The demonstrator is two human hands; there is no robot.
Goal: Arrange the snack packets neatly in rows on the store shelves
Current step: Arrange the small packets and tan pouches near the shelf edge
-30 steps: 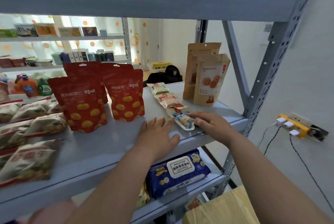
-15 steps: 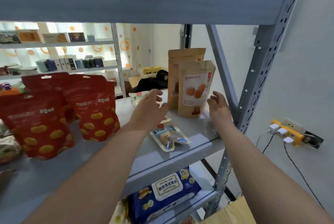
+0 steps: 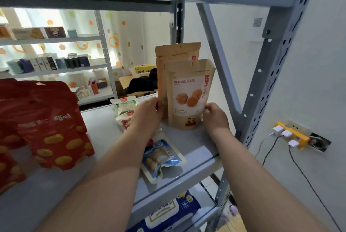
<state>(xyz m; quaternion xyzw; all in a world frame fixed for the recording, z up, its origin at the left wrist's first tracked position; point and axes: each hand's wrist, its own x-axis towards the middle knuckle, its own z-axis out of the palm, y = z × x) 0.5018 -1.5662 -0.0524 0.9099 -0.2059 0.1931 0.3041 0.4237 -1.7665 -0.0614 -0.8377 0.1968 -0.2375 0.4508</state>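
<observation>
Two tan stand-up snack pouches stand at the right end of the grey shelf (image 3: 194,149); the front tan pouch (image 3: 189,95) hides most of the rear tan pouch (image 3: 176,52). My left hand (image 3: 146,117) touches the pouches' left edge. My right hand (image 3: 215,117) presses the front pouch's lower right edge. A row of small flat packets runs toward me, with a blue packet (image 3: 161,156) nearest and green and red small packets (image 3: 125,110) behind my left hand. Red pouches (image 3: 54,128) with yellow spots stand at the left.
A perforated grey upright post (image 3: 265,85) and diagonal brace bound the shelf's right end. A blue wet-wipes pack (image 3: 168,211) lies on the shelf below. A yellow power strip (image 3: 292,136) with plugs and cables hangs on the right wall. Another rack of boxes stands behind.
Both hands left the blue packet at the shelf's front edge, rose toward the tan pouches, and now touch them on either side. The view has moved closer and rightward.
</observation>
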